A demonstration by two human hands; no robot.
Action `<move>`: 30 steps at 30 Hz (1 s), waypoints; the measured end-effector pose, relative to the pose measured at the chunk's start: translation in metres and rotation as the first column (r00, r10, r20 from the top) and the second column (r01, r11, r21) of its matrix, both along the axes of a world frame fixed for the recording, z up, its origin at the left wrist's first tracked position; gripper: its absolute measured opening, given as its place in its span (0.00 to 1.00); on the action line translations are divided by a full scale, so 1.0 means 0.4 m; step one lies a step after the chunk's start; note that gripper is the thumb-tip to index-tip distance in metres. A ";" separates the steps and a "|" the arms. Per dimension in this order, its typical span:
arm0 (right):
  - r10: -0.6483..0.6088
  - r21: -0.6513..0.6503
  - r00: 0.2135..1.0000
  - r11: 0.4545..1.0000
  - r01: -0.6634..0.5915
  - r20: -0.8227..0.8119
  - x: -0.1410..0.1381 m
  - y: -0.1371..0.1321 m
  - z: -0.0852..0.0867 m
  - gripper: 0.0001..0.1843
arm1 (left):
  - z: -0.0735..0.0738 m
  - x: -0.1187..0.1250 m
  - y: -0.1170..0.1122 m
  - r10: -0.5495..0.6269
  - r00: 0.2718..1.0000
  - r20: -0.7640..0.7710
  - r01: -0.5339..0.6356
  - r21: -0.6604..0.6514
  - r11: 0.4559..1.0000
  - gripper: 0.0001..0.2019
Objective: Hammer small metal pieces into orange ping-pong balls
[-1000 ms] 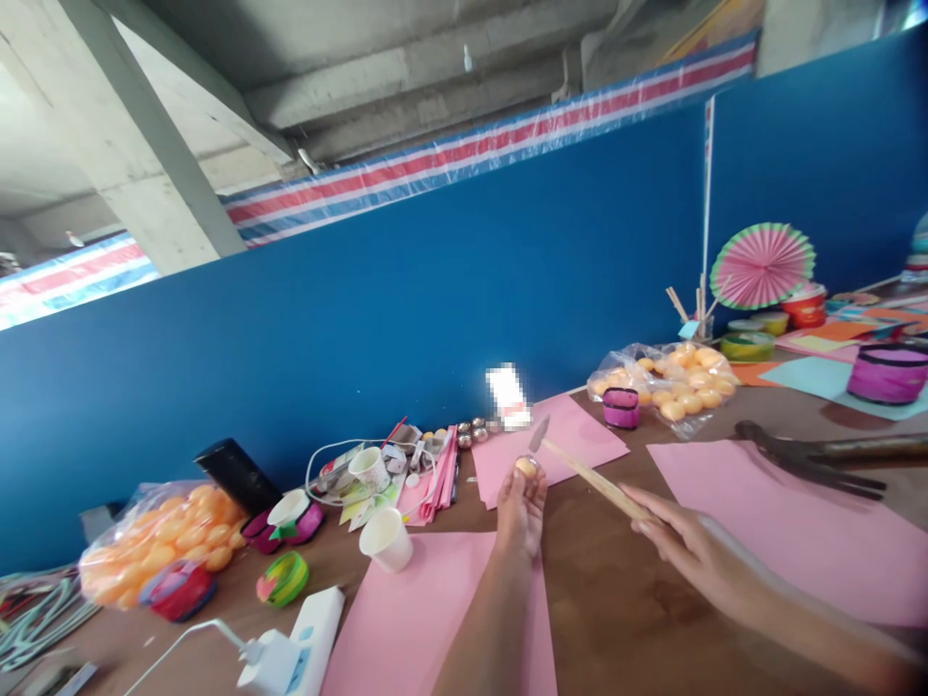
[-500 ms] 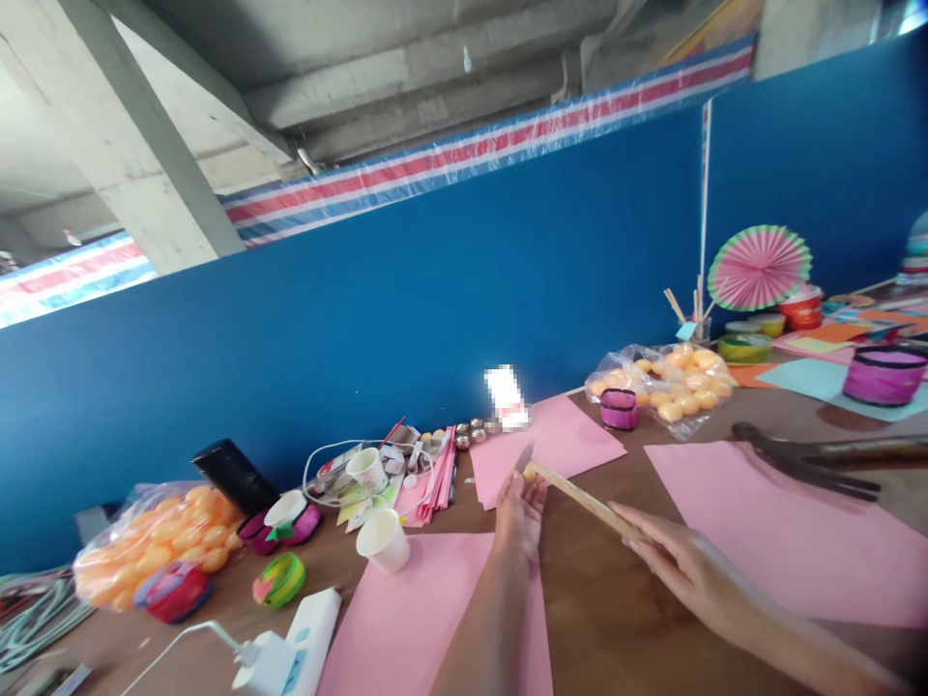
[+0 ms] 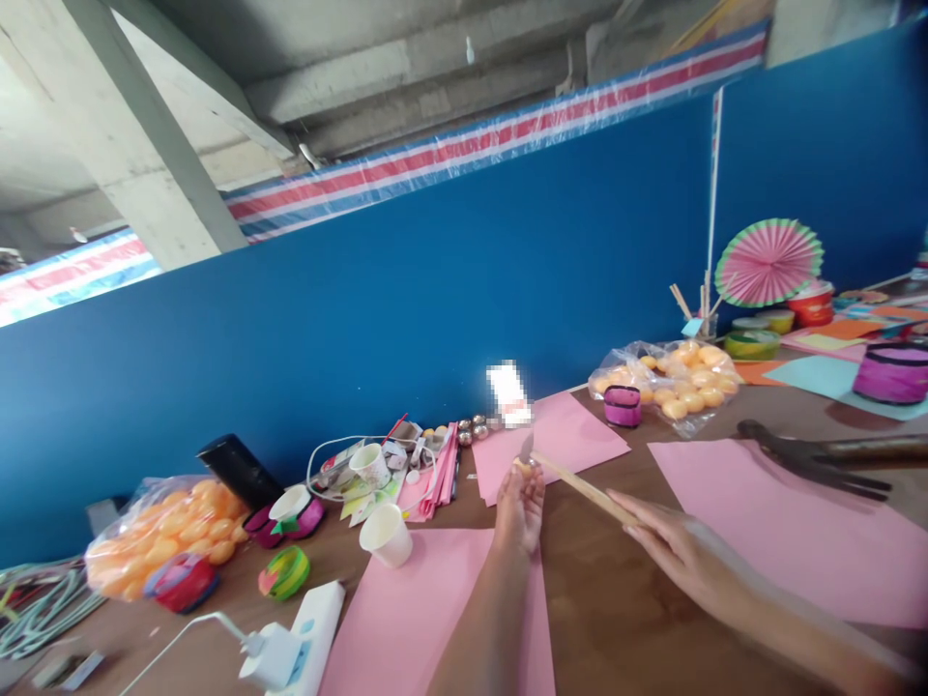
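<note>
My left hand (image 3: 520, 507) is closed around a small tan, rounded piece (image 3: 523, 467) held up above the brown table. From that piece rises a thin grey pointed blade-like part (image 3: 527, 447); its exact kind is too small to make out. In my right hand (image 3: 671, 546) is a flat wooden stick (image 3: 584, 491), gripped at its near end and slanting up to the left. The stick's far tip is right beside the grey part; whether they touch I cannot tell. Pink paper sheets (image 3: 406, 619) lie beneath and behind my left hand.
A white paper cup (image 3: 387, 536) and a power strip (image 3: 319, 619) stand at left. A claw hammer (image 3: 804, 454) lies on pink paper at right. Bags of orange balls (image 3: 166, 532) sit on both sides. A blue partition (image 3: 435, 319) closes off the back.
The stick's tip has shifted slightly up from the tan piece to beside the grey part. Both hands keep their hold. The whole view has shifted slightly.
</note>
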State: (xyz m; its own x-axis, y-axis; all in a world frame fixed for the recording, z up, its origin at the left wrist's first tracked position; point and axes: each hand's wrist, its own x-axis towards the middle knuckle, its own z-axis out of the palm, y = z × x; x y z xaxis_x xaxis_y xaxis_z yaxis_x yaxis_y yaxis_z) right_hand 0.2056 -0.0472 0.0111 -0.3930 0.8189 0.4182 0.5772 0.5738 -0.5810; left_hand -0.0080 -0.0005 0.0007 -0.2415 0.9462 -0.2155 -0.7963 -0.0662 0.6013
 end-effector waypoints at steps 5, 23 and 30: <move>-0.012 0.032 1.000 0.999 0.012 0.005 -0.002 -0.010 0.007 0.21 | -0.001 -0.003 0.003 -0.023 1.000 0.016 0.023 -0.032 0.999 0.10; -0.045 -0.001 0.999 0.999 0.045 0.006 0.006 -0.012 0.010 0.21 | -0.002 0.000 -0.002 -0.049 0.998 -0.047 0.050 0.026 0.998 0.11; -0.043 -0.023 0.999 0.999 0.043 0.012 0.022 -0.011 0.019 0.21 | -0.012 0.030 -0.015 0.085 0.919 -0.384 -0.005 0.205 0.979 0.21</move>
